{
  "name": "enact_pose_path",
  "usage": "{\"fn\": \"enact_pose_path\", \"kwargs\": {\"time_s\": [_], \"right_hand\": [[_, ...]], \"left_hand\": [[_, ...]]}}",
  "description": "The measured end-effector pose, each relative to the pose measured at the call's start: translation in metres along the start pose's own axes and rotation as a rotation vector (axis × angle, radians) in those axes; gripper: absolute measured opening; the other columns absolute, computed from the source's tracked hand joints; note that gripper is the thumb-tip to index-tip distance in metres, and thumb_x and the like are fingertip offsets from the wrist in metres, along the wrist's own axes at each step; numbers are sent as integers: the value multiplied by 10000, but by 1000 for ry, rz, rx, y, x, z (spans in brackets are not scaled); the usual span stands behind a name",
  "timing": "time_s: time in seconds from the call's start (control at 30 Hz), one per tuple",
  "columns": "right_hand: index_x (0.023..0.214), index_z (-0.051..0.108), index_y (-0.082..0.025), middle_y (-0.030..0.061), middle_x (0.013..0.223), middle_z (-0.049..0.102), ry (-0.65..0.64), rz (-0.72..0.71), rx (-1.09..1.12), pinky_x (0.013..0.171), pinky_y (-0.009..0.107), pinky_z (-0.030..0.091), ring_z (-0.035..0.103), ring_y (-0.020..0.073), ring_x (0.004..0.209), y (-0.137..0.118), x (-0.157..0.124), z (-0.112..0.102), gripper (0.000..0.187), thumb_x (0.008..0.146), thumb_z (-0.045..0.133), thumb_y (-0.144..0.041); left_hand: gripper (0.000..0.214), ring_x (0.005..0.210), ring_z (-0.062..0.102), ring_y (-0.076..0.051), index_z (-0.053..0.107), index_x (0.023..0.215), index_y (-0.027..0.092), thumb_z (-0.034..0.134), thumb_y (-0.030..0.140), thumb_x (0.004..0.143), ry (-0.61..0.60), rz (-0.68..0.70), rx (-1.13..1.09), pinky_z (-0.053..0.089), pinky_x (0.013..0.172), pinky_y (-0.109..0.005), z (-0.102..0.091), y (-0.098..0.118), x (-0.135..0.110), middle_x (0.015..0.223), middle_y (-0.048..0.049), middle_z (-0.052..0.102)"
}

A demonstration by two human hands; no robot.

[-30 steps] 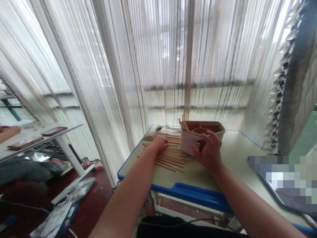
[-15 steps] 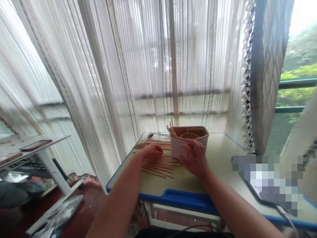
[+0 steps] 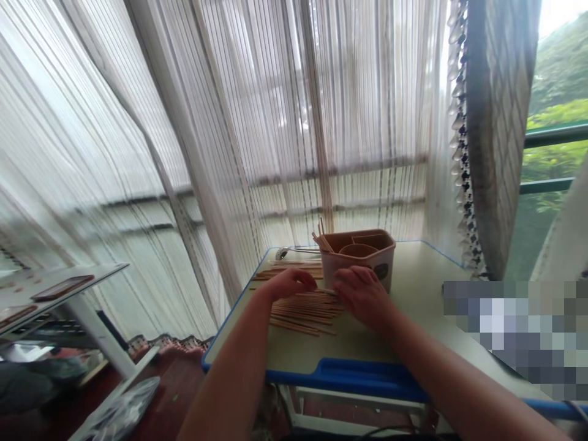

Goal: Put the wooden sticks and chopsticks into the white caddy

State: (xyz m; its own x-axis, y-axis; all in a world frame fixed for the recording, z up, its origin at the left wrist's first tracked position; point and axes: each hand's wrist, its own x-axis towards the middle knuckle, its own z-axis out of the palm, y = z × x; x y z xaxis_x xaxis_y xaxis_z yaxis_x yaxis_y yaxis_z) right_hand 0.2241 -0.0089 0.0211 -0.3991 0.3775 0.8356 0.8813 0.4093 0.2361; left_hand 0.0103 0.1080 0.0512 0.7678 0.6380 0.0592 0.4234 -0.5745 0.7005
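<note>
Many wooden chopsticks point(image 3: 303, 309) lie spread on a pale desk with a blue rim point(image 3: 349, 373). My left hand point(image 3: 289, 284) rests over the pile with its fingers curled down onto the sticks. My right hand point(image 3: 362, 293) lies beside it, fingers bent over the sticks' right ends, just in front of a white holder with a brown divided insert point(image 3: 361, 257). A few chopsticks point(image 3: 320, 239) stand in the holder's left compartment. Whether either hand pinches a stick is hidden.
A metal spoon point(image 3: 287, 251) lies at the desk's far left corner. Sheer curtains hang behind and to the left. A second white table point(image 3: 64, 288) with flat dark objects stands at the left. A blurred patch covers the desk's right side.
My right hand came off the holder's front and dropped onto the chopsticks next to my left hand. The view swung to the right and back a little.
</note>
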Motion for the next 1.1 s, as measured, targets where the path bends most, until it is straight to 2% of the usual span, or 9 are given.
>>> {"fn": "enact_pose_path", "kwargs": {"time_s": [0.17, 0.33, 0.47, 0.57, 0.67, 0.77, 0.87, 1.03, 1.1], "right_hand": [[960, 645, -228, 37, 997, 651, -30, -23, 68, 879, 347, 391, 499, 193, 982, -3, 4, -2, 144, 852, 552, -250], [923, 640, -208, 37, 895, 671, -46, -38, 114, 811, 322, 440, 531, 171, 857, -2, 4, 0, 140, 881, 507, -202], [984, 602, -210, 54, 916, 661, 99, 99, 122, 815, 340, 474, 550, 180, 856, 12, 2, -4, 145, 881, 499, -210], [983, 560, -208, 68, 924, 637, 257, 218, 121, 808, 358, 491, 556, 193, 878, 24, 1, -5, 122, 869, 515, -207], [962, 526, -212, 71, 939, 612, 352, 287, 180, 822, 367, 494, 567, 188, 902, 32, 2, -5, 96, 871, 500, -193], [943, 511, -211, 62, 899, 602, 412, 403, 226, 777, 352, 501, 582, 178, 846, 32, 3, -4, 72, 872, 499, -220], [971, 517, -201, 49, 860, 617, 402, 545, 272, 701, 325, 511, 593, 160, 740, 30, 4, -3, 138, 864, 528, -288], [1039, 547, -201, 59, 905, 666, 410, 681, 475, 726, 328, 535, 643, 168, 786, 30, 9, 1, 239, 854, 552, -352], [1047, 568, -201, 59, 902, 678, 396, 742, 590, 686, 315, 547, 652, 167, 757, 31, 12, 2, 268, 849, 557, -381]], "left_hand": [[192, 886, 637, -166, 699, 885, 136, 652, 282, 770, -14, 68, -45, 479, 863, -290, 3, 1, 2, 916, -60, 714], [289, 872, 627, -169, 696, 905, 125, 668, 365, 746, 21, 47, -113, 477, 818, -281, 7, -6, 6, 916, -74, 705], [375, 808, 609, -161, 683, 901, 133, 632, 473, 753, 138, -11, -58, 465, 729, -269, 16, -15, 14, 873, -53, 688], [363, 718, 568, -148, 672, 814, 127, 608, 480, 764, 295, -46, 198, 428, 669, -264, 22, -21, 22, 766, -36, 651], [330, 660, 513, -135, 658, 745, 141, 529, 435, 822, 374, -72, 430, 391, 639, -257, 24, -27, 28, 683, -19, 607], [362, 670, 503, -136, 656, 725, 155, 442, 406, 873, 380, -81, 512, 372, 630, -244, 24, -28, 31, 676, -23, 601], [366, 687, 528, -147, 673, 741, 163, 408, 365, 893, 337, -77, 537, 375, 638, -243, 27, -28, 32, 697, -39, 625], [362, 731, 579, -168, 692, 797, 184, 400, 368, 906, 310, -80, 602, 408, 689, -260, 36, -26, 40, 780, -63, 669], [370, 773, 596, -177, 697, 833, 201, 384, 381, 916, 316, -81, 618, 420, 725, -268, 39, -23, 45, 832, -67, 676]]}}
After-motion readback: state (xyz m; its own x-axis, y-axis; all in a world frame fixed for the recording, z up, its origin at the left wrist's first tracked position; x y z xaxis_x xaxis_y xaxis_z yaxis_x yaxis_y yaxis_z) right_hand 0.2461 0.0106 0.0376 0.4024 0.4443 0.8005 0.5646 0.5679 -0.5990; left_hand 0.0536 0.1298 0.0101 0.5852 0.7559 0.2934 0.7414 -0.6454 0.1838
